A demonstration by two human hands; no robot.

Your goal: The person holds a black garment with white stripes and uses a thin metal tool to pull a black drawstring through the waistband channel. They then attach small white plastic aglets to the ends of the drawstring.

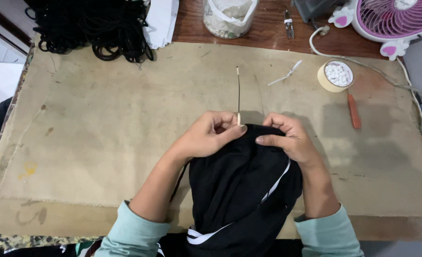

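Note:
A black garment (242,190) with thin white stripes lies bunched on the table edge in front of me. My left hand (211,133) pinches a thin dark rod (238,93) with pale tips, which points straight away from me out of the garment's top edge. My right hand (287,138) grips the cloth at that same edge, thumb pressed along the fold. The two hands nearly touch.
A tan cloth mat (125,119) covers the wooden table. A pile of black cords (94,26) sits far left, a clear jar (229,16) at the back, a tape roll filled with white beads (337,76) and an orange tool (353,112) right, a pink fan (396,19) far right.

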